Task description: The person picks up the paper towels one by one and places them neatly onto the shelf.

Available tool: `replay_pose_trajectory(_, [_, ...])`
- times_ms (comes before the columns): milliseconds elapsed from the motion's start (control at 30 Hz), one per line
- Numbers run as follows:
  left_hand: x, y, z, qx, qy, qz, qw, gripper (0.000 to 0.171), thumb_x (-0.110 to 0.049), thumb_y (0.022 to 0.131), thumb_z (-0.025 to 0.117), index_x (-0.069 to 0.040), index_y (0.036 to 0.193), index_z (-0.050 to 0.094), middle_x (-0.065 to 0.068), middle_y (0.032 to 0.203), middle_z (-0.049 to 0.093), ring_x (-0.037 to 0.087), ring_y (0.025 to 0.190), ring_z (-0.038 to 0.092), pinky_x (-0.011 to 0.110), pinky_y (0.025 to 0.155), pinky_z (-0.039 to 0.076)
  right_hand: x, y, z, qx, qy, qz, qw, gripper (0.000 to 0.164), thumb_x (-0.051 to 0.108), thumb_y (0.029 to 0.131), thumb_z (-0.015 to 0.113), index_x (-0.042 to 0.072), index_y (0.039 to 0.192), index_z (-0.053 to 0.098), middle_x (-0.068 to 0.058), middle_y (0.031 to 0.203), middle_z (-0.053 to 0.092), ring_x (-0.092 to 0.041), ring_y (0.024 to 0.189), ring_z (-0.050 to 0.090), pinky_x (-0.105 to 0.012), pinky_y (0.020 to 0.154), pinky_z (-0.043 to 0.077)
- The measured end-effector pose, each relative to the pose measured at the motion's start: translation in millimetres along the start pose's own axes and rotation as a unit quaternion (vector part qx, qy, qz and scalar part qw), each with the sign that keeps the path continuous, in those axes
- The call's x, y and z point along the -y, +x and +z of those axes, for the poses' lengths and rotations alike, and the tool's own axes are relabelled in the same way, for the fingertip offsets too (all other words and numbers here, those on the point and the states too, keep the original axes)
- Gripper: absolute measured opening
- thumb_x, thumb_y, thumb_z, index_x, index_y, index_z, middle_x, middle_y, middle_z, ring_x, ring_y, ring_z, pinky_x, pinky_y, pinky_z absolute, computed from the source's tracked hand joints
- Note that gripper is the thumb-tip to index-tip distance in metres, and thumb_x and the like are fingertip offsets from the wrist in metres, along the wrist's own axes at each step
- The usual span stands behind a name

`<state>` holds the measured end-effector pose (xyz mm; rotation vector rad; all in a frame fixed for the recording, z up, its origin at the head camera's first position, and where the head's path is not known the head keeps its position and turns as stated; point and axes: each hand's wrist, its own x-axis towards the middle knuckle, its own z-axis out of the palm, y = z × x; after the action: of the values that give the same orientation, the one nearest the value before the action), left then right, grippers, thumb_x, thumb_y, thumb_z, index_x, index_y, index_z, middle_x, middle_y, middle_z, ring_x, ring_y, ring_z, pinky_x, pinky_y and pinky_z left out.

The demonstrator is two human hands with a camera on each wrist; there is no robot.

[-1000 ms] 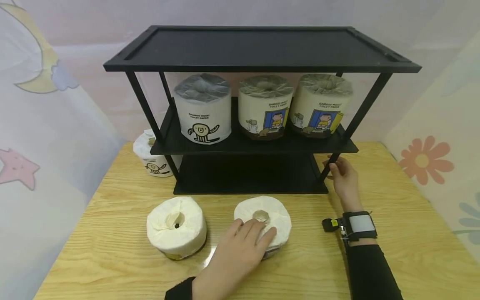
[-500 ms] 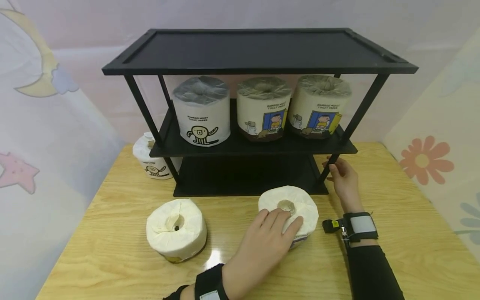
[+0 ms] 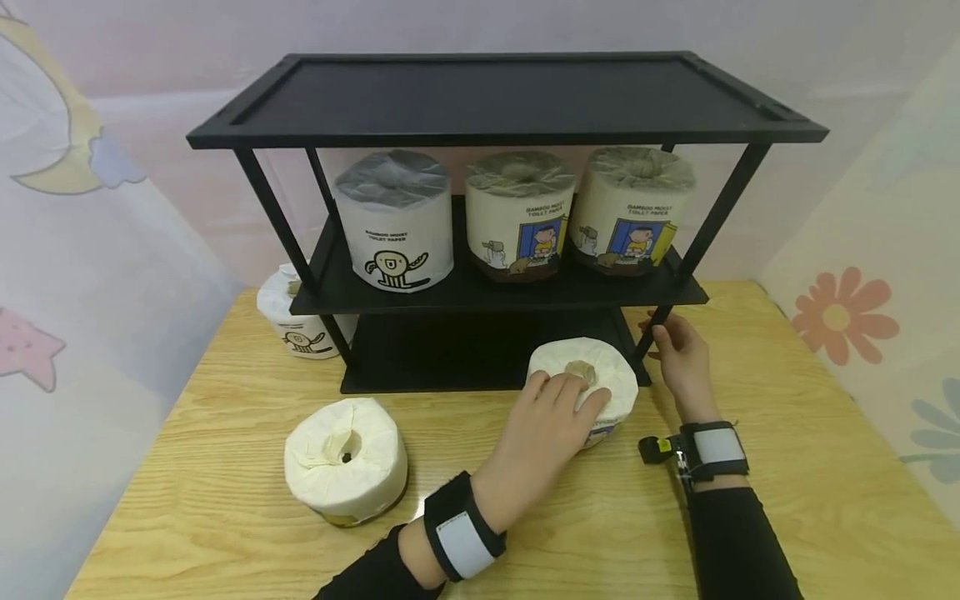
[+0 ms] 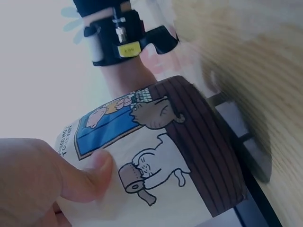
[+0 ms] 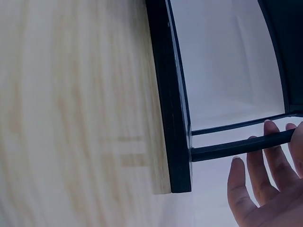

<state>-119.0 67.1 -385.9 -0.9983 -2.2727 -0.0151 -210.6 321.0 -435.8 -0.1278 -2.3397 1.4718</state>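
Observation:
My left hand grips a wrapped toilet paper roll from above, at the front right of a black shelf rack's bottom tier. In the left wrist view the thumb presses against the printed wrapper, and the roll tilts clear of the wooden table. My right hand holds the rack's front right post. The right wrist view shows its fingers around that thin post, some fingertips behind it. Three rolls stand on the middle tier, among them a white-wrapped roll at the left.
Another wrapped roll stands on the wooden table, front left. One more roll is at the rack's left side, partly hidden by a post. A printed backdrop stands behind and at both sides.
My left hand has carried the roll right and then forward, from the table in front to the lower tier's front edge. My right hand has stayed at the post.

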Motion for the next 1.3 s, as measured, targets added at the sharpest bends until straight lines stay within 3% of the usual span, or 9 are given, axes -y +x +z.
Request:
replay_pose_trajectory(300, [3.7, 21.6, 17.7, 0.040, 0.032, -0.014, 0.9986, 0.028, -0.016, 0.101, 0.057, -0.025, 0.128, 0.057, -0.002, 0.114, 0.063, 0.013, 0.106, 0.059, 0.029, 0.088, 0.039, 1.4, -0.9, -0.7, -0.005, 0.000, -0.003, 1.000, 0.036, 0.018, 0.106, 0.045, -0.002, 0.135, 0.054, -0.025, 0.123, 0.062, -0.007, 0.101, 0.059, -0.016, 0.072, 0.051])
replay_pose_trajectory(467, [8.0, 29.3, 23.8, 0.053, 0.037, -0.018, 0.9977, 0.030, -0.019, 0.097, 0.065, -0.026, 0.126, 0.059, -0.002, 0.116, 0.064, 0.013, 0.105, 0.060, 0.030, 0.090, 0.038, 1.0, -1.2, 0.9, -0.010, -0.003, -0.007, 1.000, 0.035, 0.016, 0.106, 0.046, -0.005, 0.133, 0.054, -0.025, 0.121, 0.063, -0.009, 0.100, 0.060, -0.015, 0.070, 0.050])
replay_pose_trajectory(733, [11.3, 36.6, 36.0, 0.034, 0.013, -0.046, 0.9983, 0.032, -0.014, 0.096, 0.067, -0.019, 0.126, 0.058, -0.002, 0.120, 0.064, 0.013, 0.113, 0.059, 0.036, 0.103, 0.042, 0.0, -0.9, 2.1, -0.011, 0.001, -0.009, 1.000, 0.036, 0.019, 0.106, 0.046, -0.006, 0.132, 0.053, -0.022, 0.119, 0.063, -0.011, 0.101, 0.060, -0.013, 0.070, 0.049])
replay_pose_trajectory(900, [12.5, 42.4, 39.4, 0.020, 0.010, -0.060, 0.9980, 0.029, -0.010, 0.095, 0.067, -0.020, 0.121, 0.062, -0.003, 0.122, 0.062, 0.014, 0.119, 0.055, 0.034, 0.101, 0.045, -0.5, 1.3, 0.3, -0.014, -0.005, -0.022, 1.000, 0.034, 0.018, 0.106, 0.048, -0.005, 0.130, 0.056, -0.019, 0.115, 0.065, -0.006, 0.098, 0.059, -0.013, 0.069, 0.049])
replay_pose_trajectory(1033, [15.9, 44.6, 40.4, 0.009, 0.016, -0.072, 0.9972, 0.029, -0.012, 0.092, 0.071, -0.023, 0.117, 0.064, -0.002, 0.123, 0.061, 0.015, 0.119, 0.055, 0.031, 0.097, 0.046, -0.3, 1.2, -0.5, -0.012, -0.006, -0.022, 1.000, 0.035, 0.019, 0.105, 0.048, -0.004, 0.130, 0.057, -0.026, 0.118, 0.064, -0.007, 0.099, 0.060, -0.014, 0.070, 0.050])
replay_pose_trajectory(1300, [19.0, 46.8, 47.7, 0.042, -0.013, -0.093, 0.9947, 0.042, -0.012, 0.090, 0.074, -0.025, 0.129, 0.063, -0.001, 0.130, 0.059, 0.016, 0.118, 0.055, 0.032, 0.100, 0.045, -2.7, 1.8, -0.9, -0.011, 0.004, -0.018, 1.000, 0.035, 0.019, 0.105, 0.050, -0.005, 0.129, 0.057, -0.010, 0.111, 0.068, -0.008, 0.098, 0.061, -0.014, 0.069, 0.050])
